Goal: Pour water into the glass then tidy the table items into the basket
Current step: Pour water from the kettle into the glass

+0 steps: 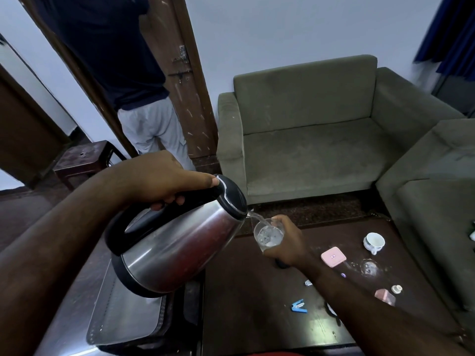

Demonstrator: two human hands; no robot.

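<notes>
My left hand (164, 179) grips the black handle of a steel kettle (177, 242), which is tilted to the right. A thin stream of water runs from its spout into a clear glass (268, 235). My right hand (290, 240) holds that glass above the dark table (257, 304); water and bubbles fill its lower part. On the table lie a pink box (333, 256), a white cup (374, 242), a blue stapler (299, 306), a pink bottle (384, 296) with a white cap (396, 289), and a second clear glass (369, 268). A grey mesh basket (123, 317) sits below the kettle.
A green sofa (321, 140) stands behind the table, and another sofa (437, 201) at the right. A person in a dark shirt (115, 47) stands by the wooden door at the back left. A small dark stool (82, 160) is on the floor at the left.
</notes>
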